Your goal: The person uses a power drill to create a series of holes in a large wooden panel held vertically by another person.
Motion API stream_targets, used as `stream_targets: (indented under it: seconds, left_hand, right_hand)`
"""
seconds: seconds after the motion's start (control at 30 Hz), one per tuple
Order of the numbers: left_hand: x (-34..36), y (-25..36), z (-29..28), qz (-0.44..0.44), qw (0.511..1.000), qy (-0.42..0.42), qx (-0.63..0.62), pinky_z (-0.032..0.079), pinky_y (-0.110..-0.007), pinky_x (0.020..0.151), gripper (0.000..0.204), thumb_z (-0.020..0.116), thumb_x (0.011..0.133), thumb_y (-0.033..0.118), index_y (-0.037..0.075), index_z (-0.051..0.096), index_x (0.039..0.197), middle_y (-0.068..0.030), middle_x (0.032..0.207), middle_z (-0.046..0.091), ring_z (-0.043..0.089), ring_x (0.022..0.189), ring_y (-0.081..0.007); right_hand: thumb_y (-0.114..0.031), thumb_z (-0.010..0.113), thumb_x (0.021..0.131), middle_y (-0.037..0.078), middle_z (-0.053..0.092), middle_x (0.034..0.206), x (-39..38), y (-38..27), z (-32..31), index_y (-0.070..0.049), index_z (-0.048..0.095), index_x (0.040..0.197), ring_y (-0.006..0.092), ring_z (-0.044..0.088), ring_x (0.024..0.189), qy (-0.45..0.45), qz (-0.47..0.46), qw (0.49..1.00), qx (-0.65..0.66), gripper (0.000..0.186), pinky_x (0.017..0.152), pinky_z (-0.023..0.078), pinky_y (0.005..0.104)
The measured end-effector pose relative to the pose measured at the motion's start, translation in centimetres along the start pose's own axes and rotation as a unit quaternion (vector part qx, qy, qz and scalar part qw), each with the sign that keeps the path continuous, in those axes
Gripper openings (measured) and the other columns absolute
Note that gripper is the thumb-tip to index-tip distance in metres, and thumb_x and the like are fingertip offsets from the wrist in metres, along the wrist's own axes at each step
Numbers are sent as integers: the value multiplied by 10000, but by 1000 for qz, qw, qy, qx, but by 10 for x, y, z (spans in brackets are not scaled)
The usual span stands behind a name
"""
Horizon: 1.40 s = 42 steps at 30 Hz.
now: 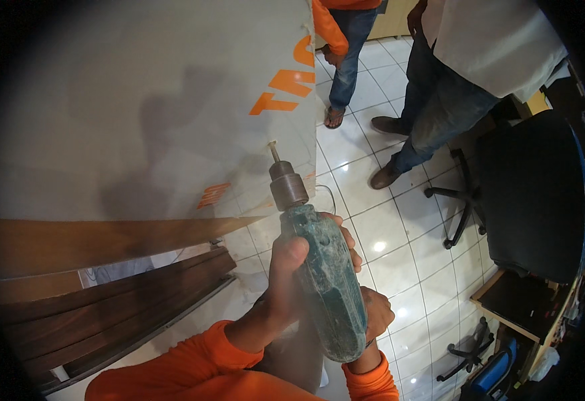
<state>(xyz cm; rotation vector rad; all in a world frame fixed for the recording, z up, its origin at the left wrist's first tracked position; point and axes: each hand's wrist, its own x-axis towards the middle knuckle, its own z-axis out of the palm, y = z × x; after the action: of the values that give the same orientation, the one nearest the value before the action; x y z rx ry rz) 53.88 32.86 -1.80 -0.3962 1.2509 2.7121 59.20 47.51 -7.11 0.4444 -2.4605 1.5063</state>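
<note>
A worn teal power drill (326, 284), its body dusted white, is held in both my hands. My left hand (284, 271) wraps around the front of the body behind the chuck (286, 184), thumb on the near side and fingertips showing on the far side. Lower down, my right hand (377, 313) is closed at the rear of the drill; the grip itself is hidden behind the body. The thin drill bit (274, 152) reaches a small chipped spot on a white panel (105, 134) with orange lettering.
Brown wooden boards (132, 301) lie below the panel at left. Two people stand on the tiled floor (366, 194), one in an orange sleeve (331, 30), the other in a white shirt (486, 47). A black swivel chair (533, 194) and a desk (526, 307) are at right.
</note>
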Motion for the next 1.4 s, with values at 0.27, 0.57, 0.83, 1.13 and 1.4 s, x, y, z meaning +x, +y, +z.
stream_targets:
  seconds: [0.27,0.57,0.83,1.13,1.4]
  left_hand:
    - [5,-10,-14,5,990,-18,-138,548,-382,719,670,681,790,466,-30,470,1187,-160,951,572,639,824,-277]
    - [-2,-13,-13,19,997,7,-74,557,-363,695,683,713,765,456,-31,478,1183,-165,936,583,646,797,-258]
    - [-4,-14,-14,38,999,5,-15,553,-370,647,747,635,775,561,-36,470,1193,-167,952,581,648,786,-263]
    - [6,-7,-12,44,998,33,-32,550,-359,645,765,657,762,559,-37,467,1201,-168,938,582,646,778,-263]
    - [-7,-10,-9,37,994,8,102,580,-361,649,830,479,799,706,0,452,1235,-148,947,564,654,810,-256]
  right_hand:
    - [-307,773,722,112,660,702,-9,29,30,0,661,799,246,666,592,62,-57,994,75,335,553,520,313]
    - [-260,759,715,125,653,694,-20,28,33,9,653,791,246,655,566,56,-34,998,-3,299,534,511,308]
    - [-255,751,723,126,649,692,-27,32,35,20,665,815,251,655,568,47,-33,998,26,303,548,519,314]
    - [-237,746,739,127,672,716,-9,33,48,8,667,827,252,672,593,74,-52,994,57,272,559,529,317]
    - [-226,740,751,121,673,718,-28,23,33,6,664,809,251,672,593,51,-18,998,24,251,537,514,309]
